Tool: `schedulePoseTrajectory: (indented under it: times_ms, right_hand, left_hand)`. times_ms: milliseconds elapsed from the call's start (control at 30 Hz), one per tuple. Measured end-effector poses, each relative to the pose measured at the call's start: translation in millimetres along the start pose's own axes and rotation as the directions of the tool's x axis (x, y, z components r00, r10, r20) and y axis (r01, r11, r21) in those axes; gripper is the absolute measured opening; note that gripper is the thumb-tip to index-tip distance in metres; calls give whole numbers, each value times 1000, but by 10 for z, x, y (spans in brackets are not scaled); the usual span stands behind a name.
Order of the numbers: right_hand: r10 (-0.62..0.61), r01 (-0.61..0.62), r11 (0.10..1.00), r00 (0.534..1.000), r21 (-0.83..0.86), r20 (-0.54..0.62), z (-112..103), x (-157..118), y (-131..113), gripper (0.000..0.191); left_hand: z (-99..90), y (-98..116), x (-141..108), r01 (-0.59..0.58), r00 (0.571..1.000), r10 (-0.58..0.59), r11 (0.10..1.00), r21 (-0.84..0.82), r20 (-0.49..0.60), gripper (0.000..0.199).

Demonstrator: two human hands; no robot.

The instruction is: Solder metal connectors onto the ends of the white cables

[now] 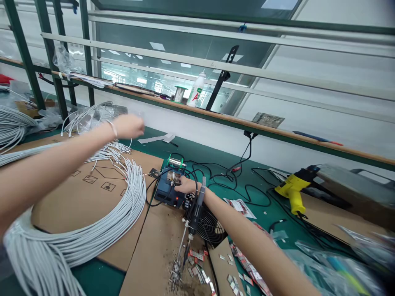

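My left hand (pixel 130 126) is raised over the back left of the bench, its fingers curled; whether anything is in it is hidden. My right hand (pixel 186 184) reaches to the top of a blue soldering station (pixel 166 192) with a small red light, its fingertips touching the area by a small holder. What those fingers hold, if anything, cannot be made out. Right in front of the right wrist stands a soldering iron (pixel 196 213) in a stand, tip down. A solder spool (pixel 177 161) sits behind the station. The large bundle of grey cables (pixel 132 205) curves on cardboard at left.
Solder scraps (pixel 175 273) and small red and white pieces (pixel 199 267) lie at the front. A black fan (pixel 211 228) is beside the iron. A yellow heat gun (pixel 293 189) lies right. A shelf (pixel 228 118) holding a white bottle (pixel 196 90) spans the back.
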State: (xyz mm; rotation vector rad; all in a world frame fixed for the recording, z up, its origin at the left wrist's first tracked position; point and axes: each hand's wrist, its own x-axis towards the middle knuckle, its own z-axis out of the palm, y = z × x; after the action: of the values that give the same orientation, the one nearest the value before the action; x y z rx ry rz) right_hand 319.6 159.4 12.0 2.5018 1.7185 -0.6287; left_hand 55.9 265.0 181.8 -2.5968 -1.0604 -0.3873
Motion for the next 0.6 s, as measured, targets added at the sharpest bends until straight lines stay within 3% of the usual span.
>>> schedulePoseTrajectory:
  times_ms: [133, 233, 367, 600]
  right_hand:
    - [17, -17, 1000, 1000, 6, 17, -31, -58, -30, 36]
    - [17, -17, 1000, 1000, 22, 13, -48, -91, -41, 38]
    - [48, -48, 999, 999, 24, 16, -64, -115, -51, 41]
    - [73, -74, 997, 997, 14, 22, -62, -127, -59, 44]
  left_hand:
    - [779, 952, 280, -238, 964, 237, 971, -6, 122, 24]
    - [1111, 1358, 467, -352, 919, 354, 935, -46, 175, 27]
    - [1278, 1423, 667, -380, 890, 390, 921, -86, 238, 24]
    - [1286, 1312, 809, -298, 844, 344, 938, -175, 411, 33]
